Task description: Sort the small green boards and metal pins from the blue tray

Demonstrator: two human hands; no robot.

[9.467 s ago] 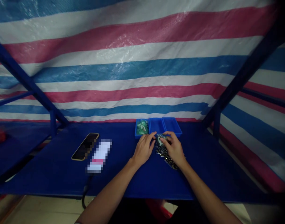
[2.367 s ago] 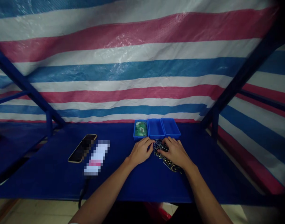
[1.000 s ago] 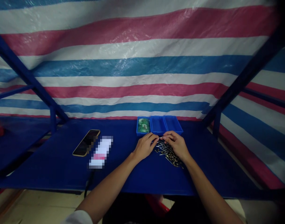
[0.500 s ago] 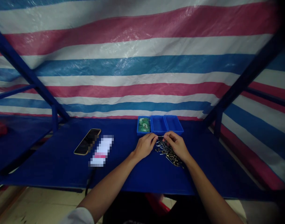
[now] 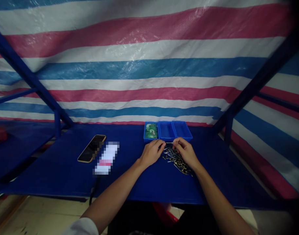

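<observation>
A thin silvery metal rod [image 5: 169, 142] stretches between my two hands, just in front of the blue bins. The fingertips of my left hand [image 5: 152, 152] are pinched at its left end. At the other end, the fingers of my right hand [image 5: 185, 150] are closed on it, and they cover its tip. Below the hands lies a loose pile of metal rods [image 5: 175, 157], several with brass-coloured ends. My right hand hangs partly over this pile and hides some of it.
Three joined blue bins stand behind my hands: the left bin [image 5: 144, 133] contains green packets [image 5: 151, 131]. On the left of the blue table [image 5: 66, 176] lie a dark phone [image 5: 91, 148] and a blurred bright screen [image 5: 107, 159] with a cable. Blue frame bars [image 5: 45, 93] flank the striped sheet [image 5: 139, 94].
My right hand has shifted slightly to the right, so more of the rod shows between the hands. My left hand stays in place.
</observation>
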